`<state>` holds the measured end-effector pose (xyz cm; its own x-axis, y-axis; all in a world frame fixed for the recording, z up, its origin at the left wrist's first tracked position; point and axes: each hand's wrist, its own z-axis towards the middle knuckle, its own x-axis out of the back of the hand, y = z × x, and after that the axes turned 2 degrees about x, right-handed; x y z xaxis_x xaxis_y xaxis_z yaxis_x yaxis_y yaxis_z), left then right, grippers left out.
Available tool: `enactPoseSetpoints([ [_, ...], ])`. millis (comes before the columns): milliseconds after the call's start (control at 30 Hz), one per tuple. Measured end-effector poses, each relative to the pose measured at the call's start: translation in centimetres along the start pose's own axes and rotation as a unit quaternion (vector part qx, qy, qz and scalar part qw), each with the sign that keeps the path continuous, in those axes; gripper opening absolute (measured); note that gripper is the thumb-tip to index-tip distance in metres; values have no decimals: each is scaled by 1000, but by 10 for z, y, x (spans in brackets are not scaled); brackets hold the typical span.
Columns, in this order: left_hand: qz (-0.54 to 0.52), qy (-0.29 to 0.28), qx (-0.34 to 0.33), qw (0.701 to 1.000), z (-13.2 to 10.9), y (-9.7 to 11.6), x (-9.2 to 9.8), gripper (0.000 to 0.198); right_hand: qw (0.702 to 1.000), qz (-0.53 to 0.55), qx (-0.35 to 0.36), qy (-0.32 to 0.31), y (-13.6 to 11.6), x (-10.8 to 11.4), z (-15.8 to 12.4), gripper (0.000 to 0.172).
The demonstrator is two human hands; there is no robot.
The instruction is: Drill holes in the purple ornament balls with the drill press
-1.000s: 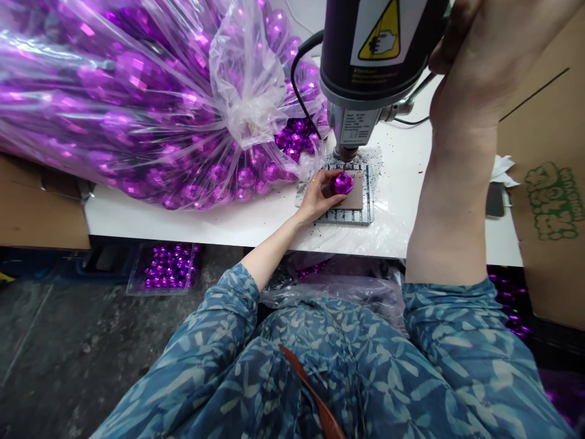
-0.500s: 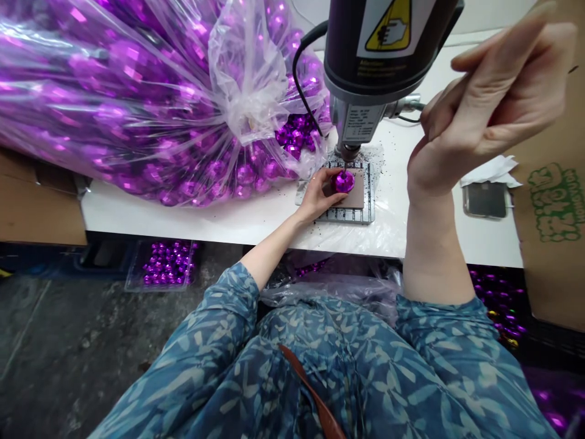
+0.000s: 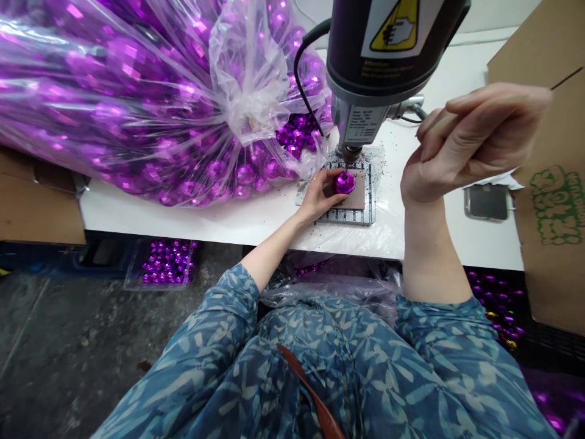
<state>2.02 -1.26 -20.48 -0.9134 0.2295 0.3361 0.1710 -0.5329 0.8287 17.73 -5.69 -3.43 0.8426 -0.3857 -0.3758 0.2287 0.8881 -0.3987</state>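
Observation:
My left hand [image 3: 316, 196] pinches a shiny purple faceted ball [image 3: 345, 182] between thumb and fingers. The ball rests on a brown square board [image 3: 356, 198] that lies on the slotted metal base [image 3: 369, 210] of a drill press [image 3: 384, 61]. Directly over the ball is the drill chuck [image 3: 351, 152], its thin bit reaching the ball's top. My right hand [image 3: 475, 143] is closed around the feed lever [image 3: 417, 111] at the press's right side; its fingers hide most of the lever.
A big clear bag [image 3: 137, 110] of purple balls fills the table's left. Dark shavings surround the base. A phone [image 3: 487, 202] and a cardboard box [image 3: 553, 201] are on the right. Below the table's left stands a clear bin [image 3: 167, 262] of purple balls; a black cable [image 3: 299, 67] hangs beside the press.
My right hand has come down and slightly left with the lever. My left hand keeps the ball in the same place under the chuck.

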Motion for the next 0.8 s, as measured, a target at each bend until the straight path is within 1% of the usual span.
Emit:
enactPoseSetpoints([
  [100,7,3,7,1000,0,2,0,67,1000,-12,-3,13,5,3,-5,57],
  [233,-2,0,9,1000,0,3,0,66,1000,-21,-1,24,15,8,-8,57],
  [367,1,12,-4,1000,0,0,-2,69,999,-39,11,28,32,16,-12,59],
  [500,-7,16,-11,1000,1,-4,-4,70,998,-50,21,26,44,23,-24,63],
  [567,-5,17,-13,1000,1,-3,-4,69,999,-47,17,20,41,23,-27,65],
  [633,3,20,-17,1000,1,-2,-3,68,999,-43,6,17,30,18,-22,66],
  [700,9,21,-18,1000,1,0,-3,68,999,-43,-11,16,13,7,-6,61],
  [767,7,24,-13,1000,1,1,-3,68,998,-46,-40,5,-1,-7,19,54],
  [800,3,26,-10,1000,1,1,-4,68,997,-53,-50,0,-5,-15,34,58],
])
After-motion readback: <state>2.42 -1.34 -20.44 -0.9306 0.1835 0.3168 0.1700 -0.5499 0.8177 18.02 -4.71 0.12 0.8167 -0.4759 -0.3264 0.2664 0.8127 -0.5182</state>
